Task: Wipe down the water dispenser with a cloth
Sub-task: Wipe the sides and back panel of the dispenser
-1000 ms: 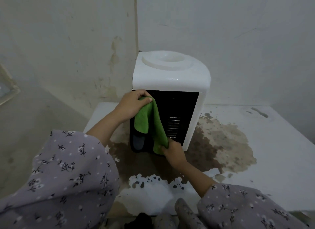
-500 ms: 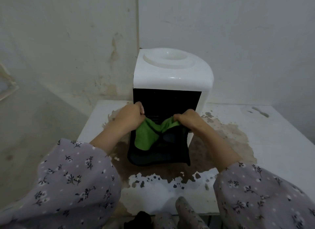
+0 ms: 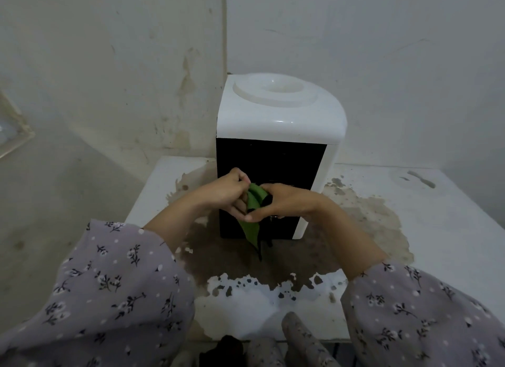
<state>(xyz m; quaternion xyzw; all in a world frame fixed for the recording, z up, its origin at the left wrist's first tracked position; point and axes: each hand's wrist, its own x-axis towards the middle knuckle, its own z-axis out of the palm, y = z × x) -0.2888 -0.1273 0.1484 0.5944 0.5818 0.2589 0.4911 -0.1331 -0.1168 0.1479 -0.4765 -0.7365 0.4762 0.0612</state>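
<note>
A small white water dispenser (image 3: 278,112) with a black front panel stands on a white table (image 3: 437,230) in the room's corner. In front of that panel both hands meet on a green cloth (image 3: 252,227) with a dark underside. My left hand (image 3: 226,193) grips the cloth's upper fold. My right hand (image 3: 284,201) pinches it from the right, thumb and fingers closed around it. The cloth's lower end hangs down in a narrow point to the table.
The table top has a large brown patch (image 3: 355,230) of peeled, stained surface around and in front of the dispenser. Bare stained walls (image 3: 109,66) close in behind and to the left. Dark objects (image 3: 300,339) lie at the table's near edge.
My hands came together at the middle of the black panel. The cloth, earlier spread between them, is now bunched into a narrow hanging fold.
</note>
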